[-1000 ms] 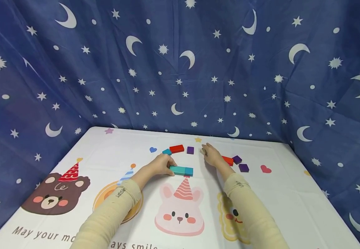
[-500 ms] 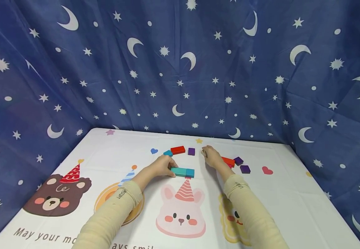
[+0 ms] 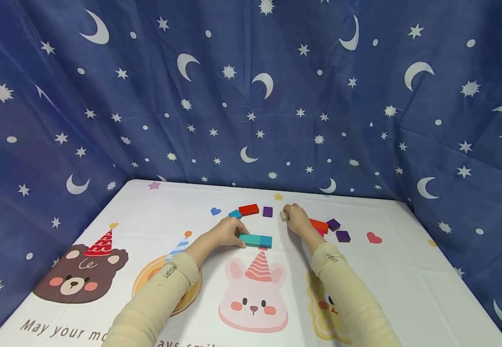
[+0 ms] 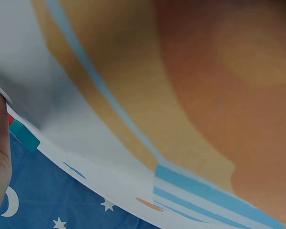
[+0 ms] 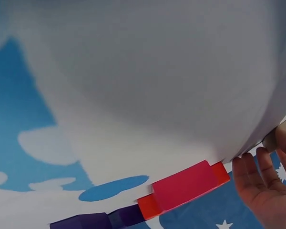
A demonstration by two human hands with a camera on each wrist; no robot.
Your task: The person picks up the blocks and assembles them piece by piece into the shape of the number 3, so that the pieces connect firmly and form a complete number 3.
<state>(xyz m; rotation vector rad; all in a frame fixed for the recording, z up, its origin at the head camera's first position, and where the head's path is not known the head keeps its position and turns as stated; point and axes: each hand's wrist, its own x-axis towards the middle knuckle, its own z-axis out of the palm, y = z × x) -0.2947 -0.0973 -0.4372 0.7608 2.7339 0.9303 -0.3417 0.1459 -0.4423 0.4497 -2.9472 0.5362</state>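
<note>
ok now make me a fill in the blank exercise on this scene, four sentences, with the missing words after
1. The left hand holds the ____ end of a teal block, with a blue block at its right end.
2. Right of the right hand, which pinches a beige block, lie ____ purple blocks.
3. Farther back, a red block lies between a blue-green block and a ____ block.
4. The curtain shows stars, dots and crescent ____.

Missing words: left; two; purple; moons

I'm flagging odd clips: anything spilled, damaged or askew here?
Nothing stands out: no spill or damage shows. The teal block held by the left hand lies flat. The two rightmost purple blocks lie at different angles, but that seems ordinary scatter.
</note>
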